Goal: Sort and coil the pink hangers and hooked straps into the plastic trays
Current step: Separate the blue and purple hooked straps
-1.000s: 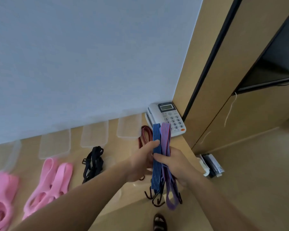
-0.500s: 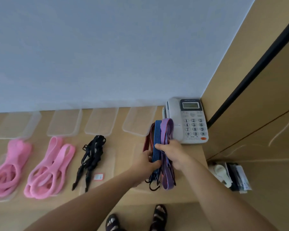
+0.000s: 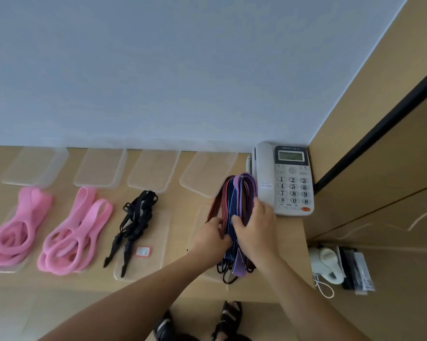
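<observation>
Hooked straps (image 3: 243, 193) now lower over desk (image 3: 180, 207), right hand (image 3: 256, 232) fingers curled round them, left hand (image 3: 212, 238) fingers pinching strands

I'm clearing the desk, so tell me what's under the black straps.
A clear flat tray lies under the black straps, a small label beside them. Whatever the straps cover stays hidden.

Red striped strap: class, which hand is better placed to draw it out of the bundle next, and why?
Left. The left hand pinches the red striped strap at the bundle's left edge; the right hand is busy gripping the purple strap.
</observation>
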Demonstrator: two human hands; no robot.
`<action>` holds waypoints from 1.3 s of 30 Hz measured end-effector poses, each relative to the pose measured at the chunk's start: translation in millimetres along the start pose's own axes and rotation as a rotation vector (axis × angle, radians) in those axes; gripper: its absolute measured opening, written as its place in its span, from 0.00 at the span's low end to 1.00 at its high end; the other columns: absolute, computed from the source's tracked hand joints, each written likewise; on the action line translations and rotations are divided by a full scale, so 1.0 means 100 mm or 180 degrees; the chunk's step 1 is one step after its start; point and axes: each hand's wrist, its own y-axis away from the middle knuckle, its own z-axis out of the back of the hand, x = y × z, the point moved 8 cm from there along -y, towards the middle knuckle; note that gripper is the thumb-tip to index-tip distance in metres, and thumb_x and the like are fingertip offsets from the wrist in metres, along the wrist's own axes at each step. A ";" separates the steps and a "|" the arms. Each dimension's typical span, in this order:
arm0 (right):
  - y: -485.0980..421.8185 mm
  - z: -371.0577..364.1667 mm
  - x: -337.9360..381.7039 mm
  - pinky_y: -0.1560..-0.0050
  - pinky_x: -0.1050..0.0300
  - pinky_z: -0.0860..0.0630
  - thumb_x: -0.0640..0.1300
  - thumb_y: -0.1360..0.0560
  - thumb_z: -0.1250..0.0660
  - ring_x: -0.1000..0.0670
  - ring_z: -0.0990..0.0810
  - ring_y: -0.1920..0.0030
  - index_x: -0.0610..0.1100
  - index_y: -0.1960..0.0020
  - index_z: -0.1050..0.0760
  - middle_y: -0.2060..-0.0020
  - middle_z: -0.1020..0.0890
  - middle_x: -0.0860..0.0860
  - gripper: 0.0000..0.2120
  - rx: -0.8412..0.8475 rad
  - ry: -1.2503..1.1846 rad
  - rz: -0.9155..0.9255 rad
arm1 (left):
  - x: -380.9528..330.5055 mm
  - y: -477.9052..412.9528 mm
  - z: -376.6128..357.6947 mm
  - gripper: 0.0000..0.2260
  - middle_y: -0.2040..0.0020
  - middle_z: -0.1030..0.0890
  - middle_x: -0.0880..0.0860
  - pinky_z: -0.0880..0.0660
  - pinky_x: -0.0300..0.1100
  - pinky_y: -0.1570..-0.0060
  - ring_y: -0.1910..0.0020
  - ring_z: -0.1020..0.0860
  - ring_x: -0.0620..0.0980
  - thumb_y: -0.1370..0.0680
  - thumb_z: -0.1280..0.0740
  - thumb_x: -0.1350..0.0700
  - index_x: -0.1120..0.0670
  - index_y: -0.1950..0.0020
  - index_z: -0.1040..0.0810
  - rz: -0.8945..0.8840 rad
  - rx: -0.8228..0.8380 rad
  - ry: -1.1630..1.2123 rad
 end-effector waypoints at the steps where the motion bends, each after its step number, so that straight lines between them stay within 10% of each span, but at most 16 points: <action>1: 0.04 0.03 -0.01 0.35 0.51 0.31 0.49 0.25 0.32 0.44 0.30 0.36 0.40 0.29 0.34 0.36 0.29 0.44 0.28 -0.0095 -0.0005 0.0090 | -0.02 -0.01 0.02 0.25 0.57 0.21 0.48 0.23 0.44 0.60 0.62 0.22 0.46 0.26 0.34 0.57 0.52 0.29 0.31 -0.0118 -0.0076 -0.0077; 4: 0.07 -0.07 -0.10 0.45 0.52 0.28 0.48 0.22 0.34 0.45 0.24 0.42 0.44 0.36 0.27 0.44 0.23 0.47 0.17 0.0221 -0.0064 0.0067 | -0.06 -0.02 0.03 0.26 0.48 0.22 0.50 0.21 0.46 0.55 0.60 0.22 0.46 0.26 0.35 0.57 0.50 0.28 0.32 -0.0350 -0.0071 -0.0306; 12: -0.05 -0.17 -0.11 0.47 0.51 0.27 0.47 0.22 0.34 0.43 0.23 0.45 0.42 0.37 0.26 0.46 0.23 0.45 0.16 0.0352 0.0059 0.0208 | -0.18 -0.02 0.04 0.22 0.62 0.25 0.44 0.35 0.30 0.72 0.67 0.26 0.39 0.24 0.35 0.58 0.51 0.30 0.31 -0.0254 0.0194 -0.0381; 21: 0.29 0.05 0.48 0.39 0.49 0.29 0.51 0.25 0.31 0.44 0.27 0.39 0.43 0.32 0.30 0.40 0.25 0.46 0.24 -0.0130 0.0540 0.0804 | -0.01 0.41 0.87 0.17 0.43 0.23 0.49 0.26 0.41 0.50 0.51 0.24 0.45 0.23 0.34 0.52 0.52 0.34 0.25 -0.0360 -0.0320 0.0042; 39: 3.47 -2.62 3.57 0.32 0.52 0.36 0.59 0.23 0.37 0.48 0.34 0.32 0.46 0.29 0.32 0.33 0.29 0.50 0.27 0.2002 0.1255 0.3405 | 3.81 3.97 3.13 0.23 0.30 0.29 0.51 0.35 0.47 0.32 0.30 0.34 0.52 0.22 0.35 0.47 0.49 0.28 0.31 0.1496 -0.2118 0.0083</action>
